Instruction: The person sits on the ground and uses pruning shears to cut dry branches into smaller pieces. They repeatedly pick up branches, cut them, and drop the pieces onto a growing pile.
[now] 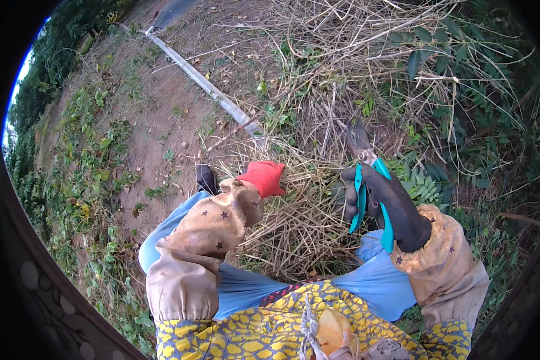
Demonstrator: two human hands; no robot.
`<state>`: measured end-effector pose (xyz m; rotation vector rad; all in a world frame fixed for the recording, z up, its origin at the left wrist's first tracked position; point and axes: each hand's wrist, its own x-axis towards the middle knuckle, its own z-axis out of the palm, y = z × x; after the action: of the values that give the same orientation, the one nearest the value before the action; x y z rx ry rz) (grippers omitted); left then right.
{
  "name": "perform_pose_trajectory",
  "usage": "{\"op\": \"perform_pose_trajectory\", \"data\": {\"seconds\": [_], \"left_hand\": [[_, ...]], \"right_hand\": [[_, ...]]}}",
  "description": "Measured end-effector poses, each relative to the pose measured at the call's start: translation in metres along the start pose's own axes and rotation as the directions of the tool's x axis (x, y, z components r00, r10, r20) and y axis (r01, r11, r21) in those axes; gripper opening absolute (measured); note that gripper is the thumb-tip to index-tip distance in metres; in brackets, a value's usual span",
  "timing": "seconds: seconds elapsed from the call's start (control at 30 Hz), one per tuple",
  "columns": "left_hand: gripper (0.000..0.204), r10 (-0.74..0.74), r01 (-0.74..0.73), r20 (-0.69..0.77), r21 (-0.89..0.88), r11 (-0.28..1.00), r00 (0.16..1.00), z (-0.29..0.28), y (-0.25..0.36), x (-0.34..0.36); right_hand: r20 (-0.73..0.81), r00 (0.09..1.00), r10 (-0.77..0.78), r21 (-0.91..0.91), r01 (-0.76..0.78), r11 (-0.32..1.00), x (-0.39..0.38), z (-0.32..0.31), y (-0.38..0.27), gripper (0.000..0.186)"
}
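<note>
My right hand [378, 201], in a black glove, is closed around a pair of pruning shears [387, 228] with teal handles. The handles stand apart and the dark metal blades point away from me, above dry stalks and low green leaves. On the left, my left hand [264, 178] wears a red glove and is low over the dry stalks [300, 222] in front of my left knee. Its fingers are turned down and hidden, so I cannot see whether they grip anything. Tan star-patterned sleeves cover both forearms.
A long grey pole [204, 83] lies slantwise on the bare soil [156, 144] ahead to the left. Cut dry stems [354, 45] are heaped at the far right, beside dark leafy plants [492, 138]. Low green plants [96, 174] line the left. A dark shoe [206, 179] shows near the red glove.
</note>
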<state>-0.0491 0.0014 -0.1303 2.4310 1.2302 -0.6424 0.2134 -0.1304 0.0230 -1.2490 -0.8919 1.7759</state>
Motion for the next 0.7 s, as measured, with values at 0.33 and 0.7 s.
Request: {"op": "perform_pose_trajectory", "data": {"seconds": [0.33, 0.7], "left_hand": [[0.091, -0.211, 0.283, -0.707, -0.016, 0.959, 0.675, -0.019, -0.048, 0.153], [0.045, -0.322, 0.212, -0.275, -0.363, 0.907, 0.906, 0.025, -0.075, 0.193]], "right_hand": [[-0.072, 0.989, 0.129, 0.099, -0.122, 0.988, 0.002, -0.018, 0.009, 0.05], [-0.075, 0.979, 0.191, 0.005, -0.191, 0.982, 0.019, -0.012, 0.002, 0.049]]}}
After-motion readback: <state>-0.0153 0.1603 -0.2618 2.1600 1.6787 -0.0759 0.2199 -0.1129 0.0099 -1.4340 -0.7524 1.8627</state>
